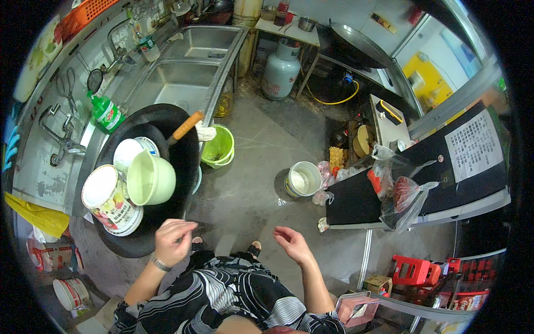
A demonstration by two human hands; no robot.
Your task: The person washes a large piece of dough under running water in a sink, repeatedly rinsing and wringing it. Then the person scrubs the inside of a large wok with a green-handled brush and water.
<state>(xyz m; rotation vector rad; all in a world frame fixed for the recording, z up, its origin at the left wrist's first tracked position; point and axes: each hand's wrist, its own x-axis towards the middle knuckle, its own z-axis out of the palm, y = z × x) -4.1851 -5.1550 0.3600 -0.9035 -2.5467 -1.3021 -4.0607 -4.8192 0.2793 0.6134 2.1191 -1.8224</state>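
Observation:
My left hand, with a metal band at the wrist, is raised near the lower rim of a large black wok; its fingers are curled with nothing seen in them. My right hand hangs in the air over the floor, empty, fingers loosely bent. In the wok stand a pale green plastic ladle or jug, a printed tub with a white lid and a white round container. A wooden handle sticks out over the wok's far rim.
Beyond the wok is a steel double sink, with a green detergent bottle at its left. A green bucket and a white bucket stand on the floor. Plastic bags lie on the black counter at right. A gas cylinder stands ahead.

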